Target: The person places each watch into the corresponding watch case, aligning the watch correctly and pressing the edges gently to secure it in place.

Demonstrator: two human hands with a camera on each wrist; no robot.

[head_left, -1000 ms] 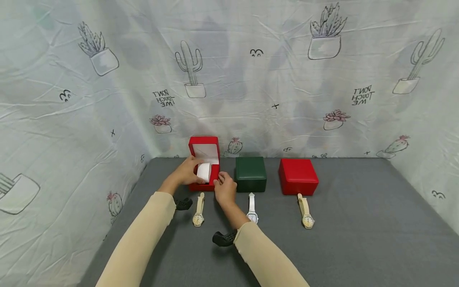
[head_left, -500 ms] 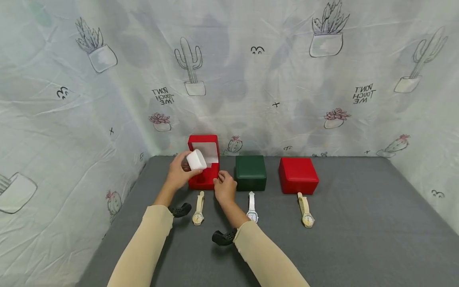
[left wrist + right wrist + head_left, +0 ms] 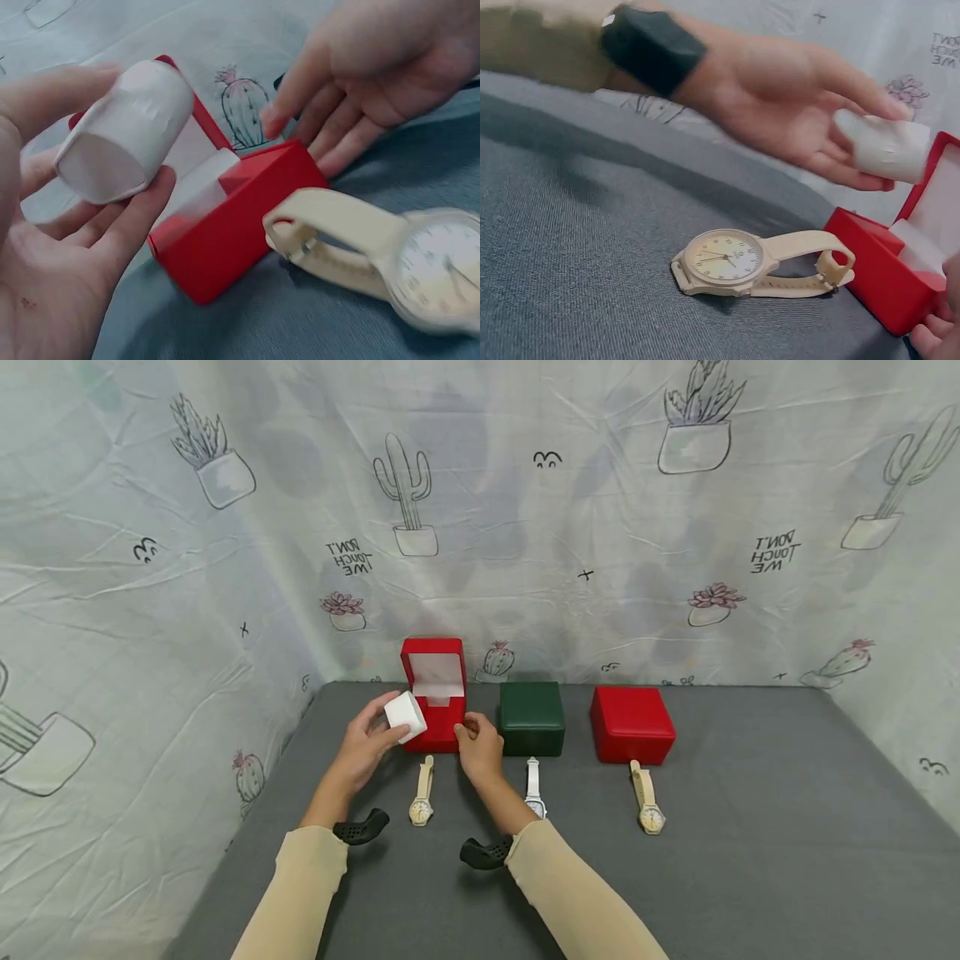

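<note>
My left hand (image 3: 362,745) holds a white watch cushion (image 3: 406,717) between thumb and fingers, raised in front and to the left of an open red watch box (image 3: 437,739). The cushion's hollow end faces the camera in the left wrist view. The box's lid stands up with a pale lining, and a white piece shows inside the red interior. My right hand (image 3: 481,747) grips the box at its right front edge, fingers curled against the side. A cream watch (image 3: 422,793) lies in front of the box, its strap end toward it.
A closed green box (image 3: 532,718) and a closed red box (image 3: 632,724) stand to the right. A white watch (image 3: 533,781) lies before the green one, partly hidden by the right wrist. Another cream watch (image 3: 647,799) lies before the red one. A cactus-print curtain (image 3: 585,510) hangs behind.
My left hand has lifted the white cushion out of the open red box and drawn it toward the left and nearer to me. My right hand has stayed at the box's edge.
</note>
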